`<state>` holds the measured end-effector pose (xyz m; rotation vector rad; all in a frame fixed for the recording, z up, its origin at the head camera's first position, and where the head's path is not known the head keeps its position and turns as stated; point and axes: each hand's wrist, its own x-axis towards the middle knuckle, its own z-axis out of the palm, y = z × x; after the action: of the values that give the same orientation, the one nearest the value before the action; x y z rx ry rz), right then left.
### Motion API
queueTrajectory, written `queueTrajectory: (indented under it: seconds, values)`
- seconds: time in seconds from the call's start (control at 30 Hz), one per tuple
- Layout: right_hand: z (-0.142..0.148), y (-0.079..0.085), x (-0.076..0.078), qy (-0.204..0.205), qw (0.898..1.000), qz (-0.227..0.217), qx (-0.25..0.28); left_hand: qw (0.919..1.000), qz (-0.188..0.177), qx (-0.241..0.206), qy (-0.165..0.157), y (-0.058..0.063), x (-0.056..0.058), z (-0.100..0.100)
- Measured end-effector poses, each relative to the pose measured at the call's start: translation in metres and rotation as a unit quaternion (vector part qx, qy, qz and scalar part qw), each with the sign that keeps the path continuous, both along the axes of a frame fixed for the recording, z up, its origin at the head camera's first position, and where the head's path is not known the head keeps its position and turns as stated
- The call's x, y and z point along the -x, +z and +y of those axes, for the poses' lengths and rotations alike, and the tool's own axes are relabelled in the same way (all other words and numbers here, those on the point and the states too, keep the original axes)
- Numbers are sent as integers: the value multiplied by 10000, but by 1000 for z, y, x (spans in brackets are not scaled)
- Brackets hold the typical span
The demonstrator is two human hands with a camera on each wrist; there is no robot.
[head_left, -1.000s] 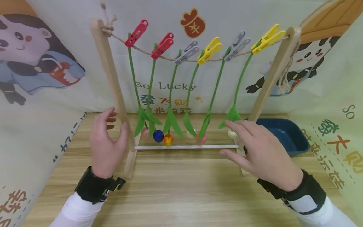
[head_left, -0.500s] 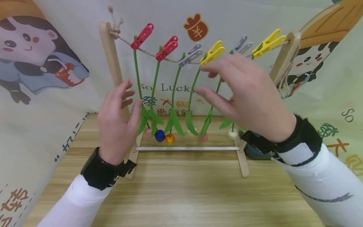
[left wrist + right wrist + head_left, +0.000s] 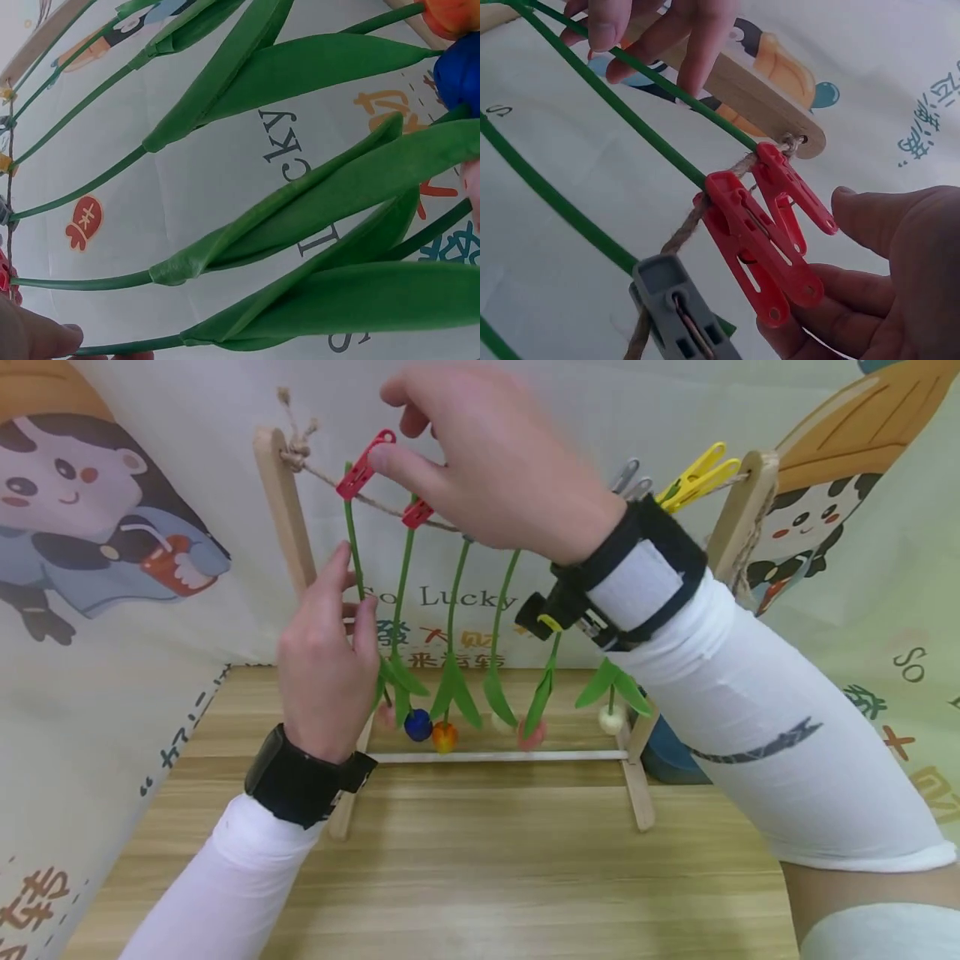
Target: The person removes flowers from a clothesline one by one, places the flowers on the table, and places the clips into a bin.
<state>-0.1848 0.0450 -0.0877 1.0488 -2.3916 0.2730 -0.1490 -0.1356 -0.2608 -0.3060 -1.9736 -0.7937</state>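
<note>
Artificial flowers on green stems hang head-down from a twine line, held by plastic clothespins. My left hand (image 3: 326, 668) is at the leftmost flower's stem (image 3: 354, 539), fingers relaxed, thumb on one side and fingers on the other. In the left wrist view my thumb (image 3: 52, 337) overlaps that stem. My right hand (image 3: 517, 468) reaches across the top, thumb and fingers spread around the free end of the leftmost red clothespin (image 3: 362, 472). The second red clothespin (image 3: 417, 513) is partly hidden behind it. A grey clothespin (image 3: 679, 300) shows lower in the right wrist view.
A wooden frame with a left post (image 3: 285, 518), a right post (image 3: 735, 527) and a white crossbar (image 3: 495, 757) stands on the wood-grain table (image 3: 480, 860). A blue basin (image 3: 667, 752) sits behind my right arm. A printed cloth hangs behind.
My right hand has swept up and left from the frame's right side to the red clothespins. My left hand has risen and moved right to the leftmost stem.
</note>
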Motion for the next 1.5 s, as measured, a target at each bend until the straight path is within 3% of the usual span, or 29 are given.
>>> queueTrajectory:
  seconds: [0.23,0.57,0.77,0.9,1.13,1.3,1.5]
  values:
    - [-12,-2,3,78,9991,-370,205,10000,-43,-73,38,1,1,1]
    - [-2,-3,8,325,9968,197,702,9999,-103,29,-26,-1,-2,0]
    - [13,-4,6,578,9911,515,1079,9998,-173,81,-1,-8,-10,-6]
    - [27,-9,-1,580,9901,431,1206,9997,-181,118,76,-14,-18,-10]
    - [65,-37,-20,973,9838,422,1445,9995,-206,227,28,-26,-35,-16]
    - [92,-70,-36,1315,9756,499,1685,9963,-135,810,237,-40,-50,-16]
    - [119,-106,-55,1282,9656,602,2183,9886,-92,1449,398,-58,-64,-12]
